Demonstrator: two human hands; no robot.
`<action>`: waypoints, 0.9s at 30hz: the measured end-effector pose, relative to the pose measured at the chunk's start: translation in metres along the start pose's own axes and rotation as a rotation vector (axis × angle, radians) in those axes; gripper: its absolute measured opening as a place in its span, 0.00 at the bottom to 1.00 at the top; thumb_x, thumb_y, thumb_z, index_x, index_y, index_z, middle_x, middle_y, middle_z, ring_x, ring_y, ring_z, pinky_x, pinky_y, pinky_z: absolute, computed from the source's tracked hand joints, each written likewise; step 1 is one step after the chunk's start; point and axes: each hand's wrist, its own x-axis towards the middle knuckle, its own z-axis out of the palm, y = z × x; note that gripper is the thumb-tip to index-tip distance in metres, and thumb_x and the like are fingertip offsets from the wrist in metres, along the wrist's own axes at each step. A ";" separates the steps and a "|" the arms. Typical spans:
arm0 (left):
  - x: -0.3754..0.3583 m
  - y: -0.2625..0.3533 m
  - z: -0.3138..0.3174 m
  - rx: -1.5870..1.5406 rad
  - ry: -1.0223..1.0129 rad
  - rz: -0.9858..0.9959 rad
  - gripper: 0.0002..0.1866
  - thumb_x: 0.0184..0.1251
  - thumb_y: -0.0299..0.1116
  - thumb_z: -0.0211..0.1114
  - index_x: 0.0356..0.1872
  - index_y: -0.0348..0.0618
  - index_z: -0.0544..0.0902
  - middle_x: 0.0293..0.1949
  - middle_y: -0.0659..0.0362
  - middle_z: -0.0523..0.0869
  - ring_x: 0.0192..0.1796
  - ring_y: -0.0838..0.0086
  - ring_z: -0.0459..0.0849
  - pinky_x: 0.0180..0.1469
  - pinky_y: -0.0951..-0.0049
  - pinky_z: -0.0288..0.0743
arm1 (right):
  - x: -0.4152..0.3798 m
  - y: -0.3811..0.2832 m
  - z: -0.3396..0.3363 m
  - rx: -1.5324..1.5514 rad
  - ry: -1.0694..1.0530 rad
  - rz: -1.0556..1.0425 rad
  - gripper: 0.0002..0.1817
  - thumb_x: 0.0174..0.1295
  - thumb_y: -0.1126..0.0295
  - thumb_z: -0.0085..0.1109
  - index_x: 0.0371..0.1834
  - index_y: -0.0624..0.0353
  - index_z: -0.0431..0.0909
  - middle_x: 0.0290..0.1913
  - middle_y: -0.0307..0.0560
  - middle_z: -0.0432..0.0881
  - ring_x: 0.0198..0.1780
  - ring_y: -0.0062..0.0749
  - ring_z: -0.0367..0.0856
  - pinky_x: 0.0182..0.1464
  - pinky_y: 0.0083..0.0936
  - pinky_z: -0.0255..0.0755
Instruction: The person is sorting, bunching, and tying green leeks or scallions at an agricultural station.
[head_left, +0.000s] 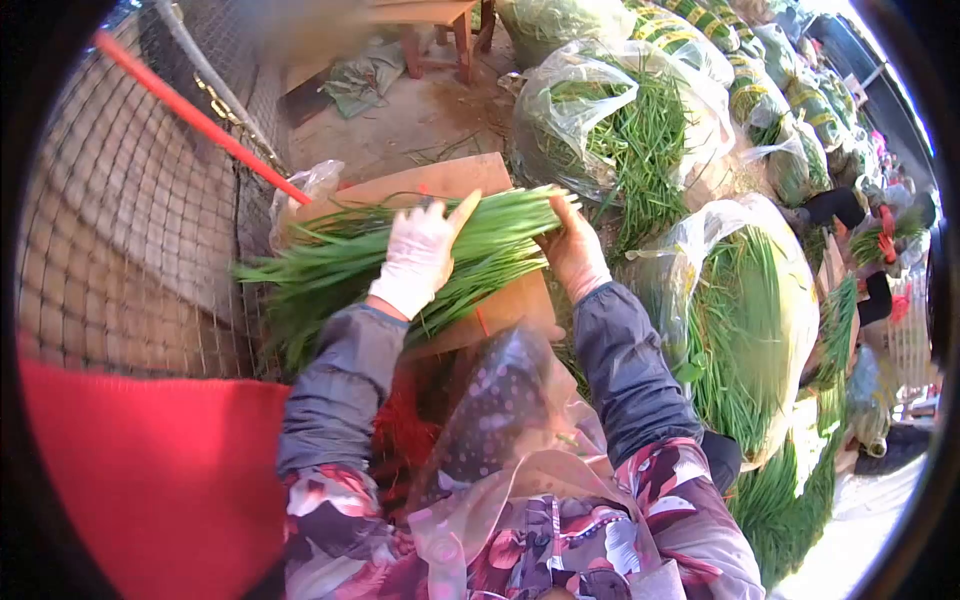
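A long bunch of green garlic chives (pixel 350 245) lies across a brown board (pixel 440 175) in front of me, its loose leaf tips fanning out to the left. My left hand (pixel 418 250), in a thin white glove, lies over the middle of the bunch. Its fingers curl over the far side and the thumb points away to the right. At the pale stem end, my right hand (pixel 578 245) is closed around the stalks, its fingers over the end. The board's middle is hidden under the chives.
Large plastic bags of chives (pixel 640 130) stand ahead, with another full bag (pixel 745 310) by my right arm. A red pole (pixel 200 115) slants along the wire mesh (pixel 110 210) at left. Red cloth (pixel 150 460) lies lower left. A wooden stool (pixel 430 15) stands ahead; people sit far right.
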 end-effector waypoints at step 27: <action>-0.026 0.001 0.077 -0.262 -0.209 -0.020 0.72 0.20 0.63 0.79 0.75 0.51 0.50 0.75 0.46 0.48 0.74 0.43 0.47 0.70 0.35 0.40 | -0.012 0.050 -0.043 -1.950 -1.081 -0.273 0.14 0.55 0.64 0.57 0.45 0.45 0.83 0.32 0.45 0.83 0.36 0.44 0.84 0.37 0.36 0.78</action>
